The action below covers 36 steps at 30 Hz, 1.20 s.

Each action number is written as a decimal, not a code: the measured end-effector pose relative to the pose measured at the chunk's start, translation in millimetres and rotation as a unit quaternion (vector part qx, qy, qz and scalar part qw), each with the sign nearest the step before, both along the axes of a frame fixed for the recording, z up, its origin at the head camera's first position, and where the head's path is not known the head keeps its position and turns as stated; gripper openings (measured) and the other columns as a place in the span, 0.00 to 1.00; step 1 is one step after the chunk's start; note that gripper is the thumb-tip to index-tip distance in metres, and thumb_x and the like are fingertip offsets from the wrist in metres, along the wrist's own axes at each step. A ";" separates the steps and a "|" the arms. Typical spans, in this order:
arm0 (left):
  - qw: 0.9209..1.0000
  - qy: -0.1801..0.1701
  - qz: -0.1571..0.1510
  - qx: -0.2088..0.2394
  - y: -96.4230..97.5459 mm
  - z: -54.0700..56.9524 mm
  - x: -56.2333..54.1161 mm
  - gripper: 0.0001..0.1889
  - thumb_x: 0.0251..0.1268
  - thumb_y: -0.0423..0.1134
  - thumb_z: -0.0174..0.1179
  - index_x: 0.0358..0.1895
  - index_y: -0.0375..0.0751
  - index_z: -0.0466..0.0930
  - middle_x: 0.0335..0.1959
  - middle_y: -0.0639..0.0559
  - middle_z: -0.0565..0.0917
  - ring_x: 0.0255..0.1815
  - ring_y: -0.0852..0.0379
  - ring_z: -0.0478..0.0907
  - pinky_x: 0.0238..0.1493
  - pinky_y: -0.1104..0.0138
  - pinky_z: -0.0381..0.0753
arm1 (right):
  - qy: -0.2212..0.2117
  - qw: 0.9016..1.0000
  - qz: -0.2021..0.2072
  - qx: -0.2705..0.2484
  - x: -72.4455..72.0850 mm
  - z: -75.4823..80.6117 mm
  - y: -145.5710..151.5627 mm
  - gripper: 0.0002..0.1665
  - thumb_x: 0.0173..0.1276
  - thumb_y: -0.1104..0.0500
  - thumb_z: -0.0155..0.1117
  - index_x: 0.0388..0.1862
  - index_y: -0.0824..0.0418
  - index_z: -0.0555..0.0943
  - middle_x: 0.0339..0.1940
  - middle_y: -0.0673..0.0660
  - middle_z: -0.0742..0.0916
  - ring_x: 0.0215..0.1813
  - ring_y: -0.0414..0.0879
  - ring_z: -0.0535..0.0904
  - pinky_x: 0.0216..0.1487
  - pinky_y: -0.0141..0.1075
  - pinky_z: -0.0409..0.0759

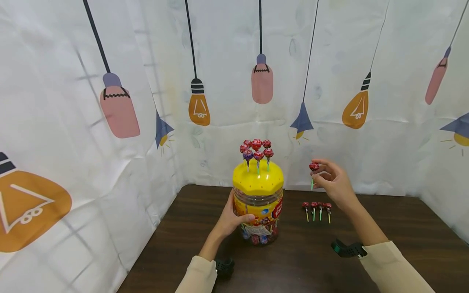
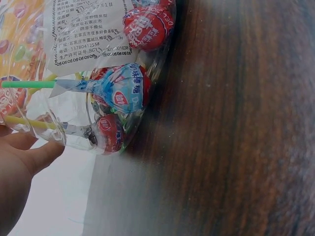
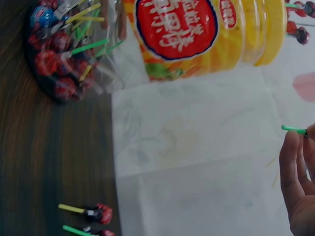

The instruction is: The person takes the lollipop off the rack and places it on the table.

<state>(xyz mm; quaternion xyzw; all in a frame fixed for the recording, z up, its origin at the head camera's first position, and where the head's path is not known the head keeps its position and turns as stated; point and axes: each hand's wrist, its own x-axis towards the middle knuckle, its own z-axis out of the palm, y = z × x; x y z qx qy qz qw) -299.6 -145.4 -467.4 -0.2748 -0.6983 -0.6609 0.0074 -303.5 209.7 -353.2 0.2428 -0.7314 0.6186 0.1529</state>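
Note:
A clear plastic candy jar [image 1: 258,212] with a yellow lid [image 1: 253,184] stands on the table. Several wrapped lollipops [image 1: 258,156] stand upright in the lid, most of them red and one purple. My left hand [image 1: 228,222] grips the jar's left side, thumb across the front label. To the jar's right, above the table, my right hand [image 1: 335,183] pinches a red lollipop [image 1: 313,166] upright between fingertips and thumb. Its green stick [image 3: 294,129] points down past the fingers. Inside the jar's base lie more lollipops [image 2: 125,88], seen through the plastic.
Several red-wrapped lollipops [image 1: 314,204] lie in a row on the dark wooden table [image 1: 293,260], right of the jar and below my right hand. White cloth [image 1: 227,110] printed with hanging lamps encloses the table's back and sides.

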 end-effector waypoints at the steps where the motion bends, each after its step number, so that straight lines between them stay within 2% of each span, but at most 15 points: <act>1: 1.000 0.000 0.000 -0.001 -0.1 0.3 0.0 0.51 0.65 0.50 0.71 0.81 0.66 0.43 0.74 0.52 0.68 0.69 0.52 0.72 0.72 0.54 0.73 | -0.005 1.000 0.000 -0.001 -0.2 -2.7 2.2 0.25 0.72 0.71 0.63 0.67 0.59 0.77 0.40 0.48 0.86 0.36 0.40 0.86 0.34 0.36 0.88; 9: 1.000 0.002 0.003 -0.003 -0.1 2.6 0.0 0.50 0.65 0.49 0.71 0.81 0.66 0.43 0.74 0.52 0.68 0.69 0.52 0.72 0.72 0.54 0.73 | -0.043 0.999 -0.014 0.022 -0.4 -28.5 21.8 0.25 0.75 0.68 0.61 0.68 0.57 0.75 0.41 0.51 0.84 0.37 0.41 0.85 0.35 0.36 0.88; 14: 1.000 0.003 0.001 -0.003 0.0 3.0 0.4 0.51 0.64 0.51 0.72 0.81 0.66 0.44 0.73 0.52 0.68 0.69 0.52 0.73 0.71 0.55 0.74 | -0.064 0.996 -0.038 0.050 -1.2 -48.9 37.2 0.24 0.76 0.67 0.61 0.68 0.58 0.74 0.40 0.53 0.82 0.35 0.44 0.85 0.35 0.37 0.88; 19: 1.000 0.006 0.002 -0.001 0.7 3.5 0.3 0.51 0.62 0.52 0.73 0.81 0.68 0.45 0.73 0.53 0.68 0.69 0.52 0.72 0.71 0.55 0.73 | -0.087 0.991 -0.064 0.076 -2.7 -67.5 52.3 0.25 0.76 0.64 0.62 0.70 0.59 0.73 0.41 0.55 0.82 0.36 0.42 0.85 0.36 0.37 0.89; 22: 1.000 0.009 0.003 -0.001 0.8 3.2 0.3 0.51 0.62 0.53 0.73 0.81 0.68 0.45 0.73 0.53 0.68 0.69 0.51 0.72 0.71 0.55 0.73 | -0.091 0.990 -0.067 0.086 -4.0 -77.8 60.8 0.26 0.76 0.64 0.62 0.70 0.63 0.72 0.41 0.59 0.82 0.37 0.43 0.85 0.36 0.39 0.89; 27: 1.000 0.013 0.000 -0.002 0.5 1.7 -0.3 0.50 0.63 0.53 0.72 0.81 0.68 0.45 0.73 0.53 0.69 0.68 0.51 0.73 0.71 0.55 0.73 | -0.106 0.987 -0.075 0.097 -8.0 -96.1 74.3 0.27 0.76 0.64 0.62 0.71 0.66 0.70 0.41 0.58 0.82 0.39 0.43 0.86 0.39 0.45 0.89; 31: 1.000 0.012 -0.001 -0.001 -0.1 -0.1 -1.3 0.50 0.64 0.52 0.71 0.81 0.67 0.44 0.72 0.53 0.70 0.68 0.51 0.73 0.71 0.55 0.74 | -0.125 0.983 -0.086 0.104 -11.8 -108.2 84.2 0.28 0.76 0.64 0.61 0.71 0.68 0.69 0.42 0.60 0.82 0.41 0.43 0.86 0.40 0.44 0.90; 36: 1.000 0.002 0.001 0.002 -0.6 -1.5 -0.3 0.51 0.63 0.52 0.72 0.81 0.67 0.44 0.73 0.52 0.69 0.68 0.52 0.73 0.71 0.56 0.74 | -0.149 0.980 -0.076 0.107 -17.3 -120.7 95.5 0.29 0.77 0.64 0.61 0.72 0.68 0.67 0.43 0.60 0.81 0.42 0.42 0.85 0.42 0.46 0.89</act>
